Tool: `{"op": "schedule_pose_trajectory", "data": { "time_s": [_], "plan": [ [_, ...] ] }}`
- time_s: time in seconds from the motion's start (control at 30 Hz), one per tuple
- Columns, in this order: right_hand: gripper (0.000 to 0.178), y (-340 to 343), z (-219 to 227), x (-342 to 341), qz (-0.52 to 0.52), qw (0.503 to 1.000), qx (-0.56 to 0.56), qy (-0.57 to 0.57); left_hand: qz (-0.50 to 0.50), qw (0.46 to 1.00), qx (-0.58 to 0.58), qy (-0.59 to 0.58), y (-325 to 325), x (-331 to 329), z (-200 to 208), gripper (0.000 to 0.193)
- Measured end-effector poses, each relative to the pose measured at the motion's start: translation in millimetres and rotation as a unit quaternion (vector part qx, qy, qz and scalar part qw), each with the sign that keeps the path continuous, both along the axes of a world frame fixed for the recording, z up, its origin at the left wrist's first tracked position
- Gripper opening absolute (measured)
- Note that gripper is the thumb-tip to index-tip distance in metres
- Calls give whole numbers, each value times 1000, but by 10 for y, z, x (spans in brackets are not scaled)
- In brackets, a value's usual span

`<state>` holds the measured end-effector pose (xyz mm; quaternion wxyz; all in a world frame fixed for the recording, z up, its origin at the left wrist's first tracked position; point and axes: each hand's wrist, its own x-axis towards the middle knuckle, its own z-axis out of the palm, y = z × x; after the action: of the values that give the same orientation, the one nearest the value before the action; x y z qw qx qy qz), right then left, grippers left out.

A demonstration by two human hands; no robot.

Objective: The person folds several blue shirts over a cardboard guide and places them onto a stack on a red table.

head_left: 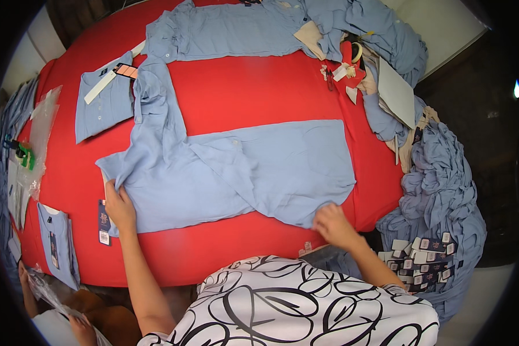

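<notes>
Left grip [120, 209]: nearly closed, thumb and fingers pinching the edge of the blue shirt [196, 190]. Right grip [335, 228]: fingers curled in, tips at the shirt's near lower edge; can't tell if it's pinching cloth or just touching.

Shirt lies flat between the two grips, body running across from left to right, one sleeve stretching away beyond the left grip. Dark hang tag [104, 222] just left of the left grip.

Surface: desk under red cloth [259, 92]. Beyond the left grip, a folded shirt [106, 109] with a white strip [100, 87] on top. Left of that grip and nearer the body, another folded shirt [57, 245]; farther out, clear plastic bags [44, 124]. Well beyond both grips, a second spread shirt [230, 34]. Right of the right grip, heaped blue garments [438, 173] and a cluster of tags [424, 259]; beyond it, a pale board [395, 92] and tape roll [356, 53].

Room: co-worker's hands [83, 331] on clear plastic, lower left of the left grip.
</notes>
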<state>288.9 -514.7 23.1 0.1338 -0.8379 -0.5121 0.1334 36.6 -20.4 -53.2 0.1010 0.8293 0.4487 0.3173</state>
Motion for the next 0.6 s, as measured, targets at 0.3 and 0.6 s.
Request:
{"op": "schedule_pose_trajectory", "data": {
  "time_s": [0.3, 0.6],
  "plan": [
    [17, 571, 42, 2235, -329, 919, 153, -157, -35, 999, 17, 2, 239, 179, 9, 18],
    [49, 758, -825, 1459, -343, 909, 73, -225, 14, 1000, 4, 18, 147, 56, 84, 17]
  ]
}}
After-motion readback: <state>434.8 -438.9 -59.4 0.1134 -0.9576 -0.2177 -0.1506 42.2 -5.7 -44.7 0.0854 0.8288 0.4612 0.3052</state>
